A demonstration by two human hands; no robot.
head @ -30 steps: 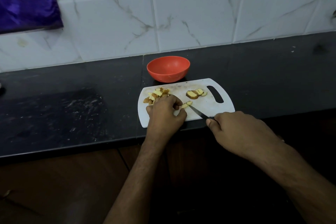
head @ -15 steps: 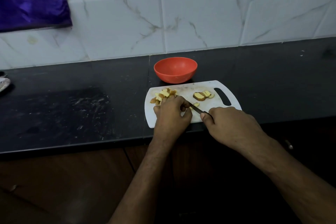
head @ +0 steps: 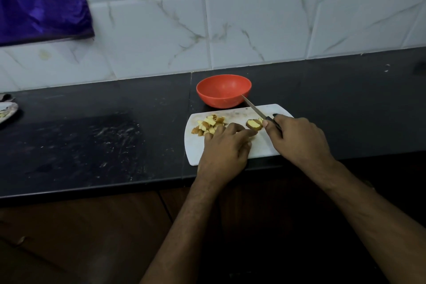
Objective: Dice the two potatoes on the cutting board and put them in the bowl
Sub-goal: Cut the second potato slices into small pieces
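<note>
The right hand [head: 297, 138] has its grip clenched round the dark handle of a knife [head: 258, 109], whose thin blade angles up and away so that its tip lies in line with the near rim of the bowl [head: 223, 90]. The left hand [head: 224, 148] lies knuckles-up on the cutting board [head: 230, 114], fingers loosely bent and reaching right, their tips at the potato chunk [head: 254, 124]; whether they pinch it or only touch it cannot be told. That chunk, pale yellow on its cut face with brown skin along the edge, sits on the board between the two hands, just below the blade. A pile of diced potato [head: 208, 126], small yellow cubes with brown skin showing, lies on the left part of the board, just beyond the left hand's knuckles. The white board rests near the front edge of the black bench [head: 92, 140], and the orange bowl stands just behind it with no potato visible inside. The bench surface at left is scuffed with pale marks. A plate [head: 8, 110] shows at the far left edge. Marbled white tiles [head: 253, 18] back the bench, with purple cloth [head: 39, 0] hanging at upper left.
</note>
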